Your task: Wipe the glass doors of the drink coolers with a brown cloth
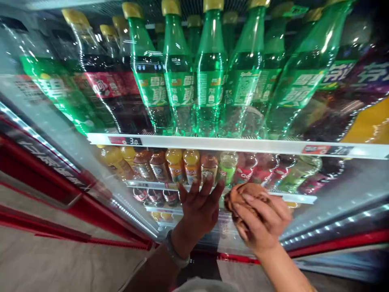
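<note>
Left hand: spread open, contact unclear.
Right hand: clamped on crumpled brown cloth.
Transparent glass front: risked smearing, if bare fingertips dragged.

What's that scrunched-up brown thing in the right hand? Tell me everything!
It looks like a soft, crumpled orange-brown cloth, with darker folds along its left edge. The bare right hand bunches it under bent fingers, partly hiding it, in front of a lower white shelf edge. I can't tell if it's wet.
</note>
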The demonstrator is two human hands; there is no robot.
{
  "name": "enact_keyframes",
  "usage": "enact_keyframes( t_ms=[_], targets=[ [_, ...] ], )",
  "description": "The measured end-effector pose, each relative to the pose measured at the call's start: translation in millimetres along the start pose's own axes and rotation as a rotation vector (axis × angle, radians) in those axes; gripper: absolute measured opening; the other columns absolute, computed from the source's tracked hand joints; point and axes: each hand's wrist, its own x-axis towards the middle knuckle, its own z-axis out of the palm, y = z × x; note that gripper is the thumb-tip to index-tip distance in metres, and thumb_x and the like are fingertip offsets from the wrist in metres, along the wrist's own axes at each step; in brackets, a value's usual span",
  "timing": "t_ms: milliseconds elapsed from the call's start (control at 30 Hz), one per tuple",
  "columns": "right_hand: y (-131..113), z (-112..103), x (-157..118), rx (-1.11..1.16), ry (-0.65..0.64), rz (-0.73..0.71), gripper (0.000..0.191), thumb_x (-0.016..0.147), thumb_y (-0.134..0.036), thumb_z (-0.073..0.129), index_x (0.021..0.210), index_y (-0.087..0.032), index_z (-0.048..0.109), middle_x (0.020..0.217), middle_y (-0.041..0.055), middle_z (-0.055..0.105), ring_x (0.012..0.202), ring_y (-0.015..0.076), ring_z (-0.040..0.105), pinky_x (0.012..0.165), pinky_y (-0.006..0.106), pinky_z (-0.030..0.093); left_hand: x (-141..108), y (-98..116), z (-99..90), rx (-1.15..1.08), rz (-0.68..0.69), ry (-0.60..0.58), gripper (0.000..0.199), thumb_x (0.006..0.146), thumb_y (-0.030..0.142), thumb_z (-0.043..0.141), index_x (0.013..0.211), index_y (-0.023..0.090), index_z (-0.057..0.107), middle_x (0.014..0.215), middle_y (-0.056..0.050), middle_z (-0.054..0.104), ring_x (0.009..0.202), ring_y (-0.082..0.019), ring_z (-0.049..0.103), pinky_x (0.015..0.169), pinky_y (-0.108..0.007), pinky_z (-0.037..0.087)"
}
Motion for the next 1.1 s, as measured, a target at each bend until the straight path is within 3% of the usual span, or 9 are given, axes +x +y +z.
enact_keyframes(
  t_ms=[133, 233, 367, 467, 533, 700, 833, 933, 1100],
  targets=[
    [10, -3, 9, 0.089, -0.001, 0.000, 0.006, 0.091, -0.022, 0.069, 0.094, -0.027, 0.071, 0.096, 0.0011, 0.068, 0.099, 0.0166, 0.063, 0.076, 0.032, 0.044, 8, 29, 10.4, -0.002, -0.058, -0.035, 0.062, 0.102, 0.021, 0.039, 0.163, 0.023, 0.026, 0.172, -0.002, 0.015, 0.162, -0.021, 0.003, 0.133, -0.047, -0.009],
    [38, -27, 19, 0.029, 0.015, 0.014, 0.008, 0.089, -0.025, 0.072, 0.096, -0.028, 0.070, 0.101, 0.0018, 0.068, 0.102, 0.0186, 0.064, 0.080, 0.033, 0.047, 11, 46, 17.7, 0.028, -0.029, -0.030, 0.070, 0.097, 0.013, 0.046, 0.163, 0.024, 0.026, 0.172, -0.001, 0.012, 0.162, -0.020, 0.003, 0.134, -0.045, -0.007],
    [67, -56, -4, -0.029, 0.033, 0.038, 0.014, 0.086, -0.026, 0.072, 0.100, -0.028, 0.070, 0.105, 0.0037, 0.068, 0.108, 0.0242, 0.059, 0.091, 0.041, 0.049, 11, 72, 32.8, -0.010, 0.008, -0.033, 0.071, 0.094, 0.009, 0.048, 0.161, 0.024, 0.030, 0.170, 0.000, 0.020, 0.162, -0.020, 0.010, 0.134, -0.046, -0.001],
    [68, -58, -23, 0.029, 0.002, 0.018, 0.012, 0.086, -0.022, 0.070, 0.097, -0.027, 0.071, 0.102, 0.0030, 0.067, 0.106, 0.0221, 0.059, 0.087, 0.038, 0.048, 13, 91, 42.4, -0.026, -0.003, -0.057, 0.065, 0.098, 0.015, 0.047, 0.160, 0.024, 0.033, 0.165, -0.003, 0.037, 0.162, -0.020, 0.012, 0.133, -0.051, -0.005],
    [68, -57, -23, 0.064, -0.023, 0.002, 0.011, 0.087, -0.020, 0.070, 0.096, -0.026, 0.071, 0.101, 0.0019, 0.068, 0.104, 0.0199, 0.060, 0.084, 0.035, 0.047, 17, 101, 46.2, -0.029, -0.033, -0.063, 0.062, 0.101, 0.018, 0.043, 0.161, 0.022, 0.030, 0.164, -0.005, 0.039, 0.162, -0.020, 0.009, 0.132, -0.051, -0.009],
    [96, -77, -6, 0.023, 0.010, 0.020, 0.013, 0.088, -0.024, 0.071, 0.101, -0.027, 0.071, 0.105, 0.0037, 0.069, 0.109, 0.0217, 0.061, 0.086, 0.035, 0.047, 24, 118, 53.1, -0.032, -0.019, -0.056, 0.068, 0.098, 0.012, 0.043, 0.163, 0.018, 0.025, 0.171, -0.003, 0.017, 0.162, -0.020, 0.006, 0.133, -0.046, -0.009],
    [114, -98, -30, -0.042, 0.063, 0.117, 0.024, 0.086, -0.026, 0.073, 0.109, -0.029, 0.068, 0.109, 0.0044, 0.068, 0.113, 0.0254, 0.059, 0.096, 0.043, 0.048, 23, 131, 61.4, -0.031, 0.003, -0.075, 0.071, 0.095, 0.007, 0.046, 0.162, 0.019, 0.028, 0.169, -0.004, 0.023, 0.162, -0.020, 0.010, 0.133, -0.046, -0.005],
    [109, -96, -46, 0.031, 0.024, 0.131, 0.028, 0.085, -0.022, 0.072, 0.111, -0.029, 0.069, 0.107, 0.0038, 0.068, 0.109, 0.0234, 0.060, 0.092, 0.040, 0.048, 23, 140, 66.8, -0.031, 0.014, -0.088, 0.068, 0.097, 0.010, 0.046, 0.162, 0.018, 0.029, 0.165, -0.007, 0.035, 0.161, -0.021, 0.012, 0.133, -0.048, -0.004],
    [117, -94, -27, 0.071, 0.041, 0.044, 0.027, 0.083, -0.018, 0.074, 0.107, -0.029, 0.072, 0.106, 0.0027, 0.069, 0.111, 0.0205, 0.061, 0.090, 0.035, 0.047, 30, 152, 72.6, 0.004, 0.007, -0.071, 0.063, 0.101, 0.017, 0.042, 0.162, 0.015, 0.028, 0.163, -0.012, 0.041, 0.161, -0.022, 0.014, 0.133, -0.049, -0.004]
  ],
)
